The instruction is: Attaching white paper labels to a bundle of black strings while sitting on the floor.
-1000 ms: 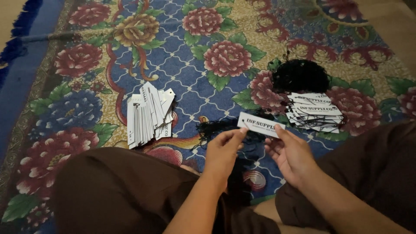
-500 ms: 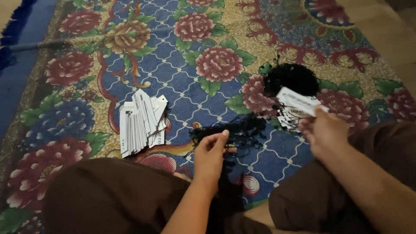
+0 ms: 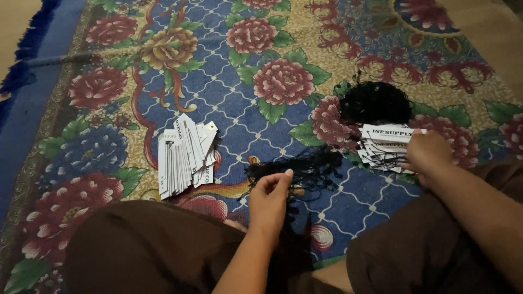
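The left hand is held above the lap, fingers pinched on black strings lying in a loose bundle on the carpet. The right hand rests on a stack of tags, closed around its top one. A black heap lies just behind. More tags lie well to the left.

This looks like a room in a home, with work done on the floor. A large woven carpet with red and pink flowers on a blue lattice covers most of the view, its dark blue fringe lying on bare tan flooring at the far left. The person sits cross-legged on it, white paper tags and black string spread about.
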